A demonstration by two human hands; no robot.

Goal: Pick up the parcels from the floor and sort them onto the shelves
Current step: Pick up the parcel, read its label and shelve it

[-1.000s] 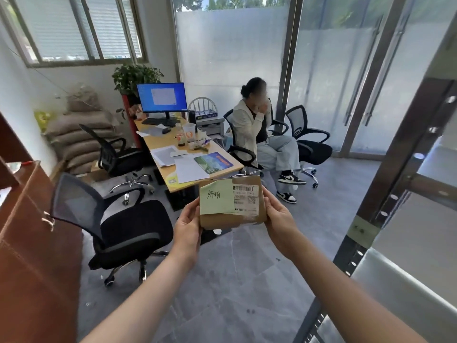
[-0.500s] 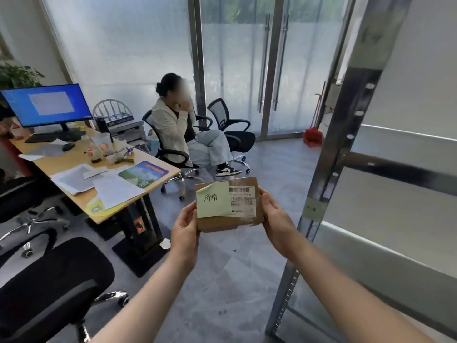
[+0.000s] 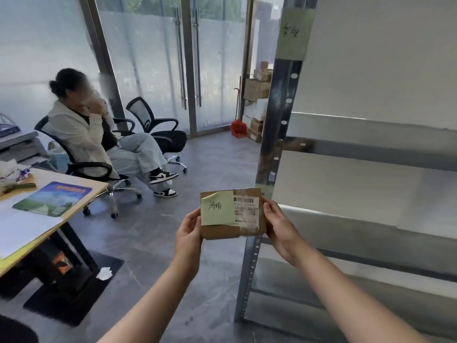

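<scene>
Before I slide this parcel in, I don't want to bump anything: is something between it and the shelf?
Only the shelf's upright post, just behind the parcel held by the left hand and right hand. To the post's right, the shelf shows nothing in the way.

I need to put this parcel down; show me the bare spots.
The shelf board right of the steel upright is bare, as is the board below. The desk corner is crowded with papers. Both hands, left and right, hold the parcel.

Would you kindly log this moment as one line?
hands: left, right hold parcel | shelf right | not placed
</scene>
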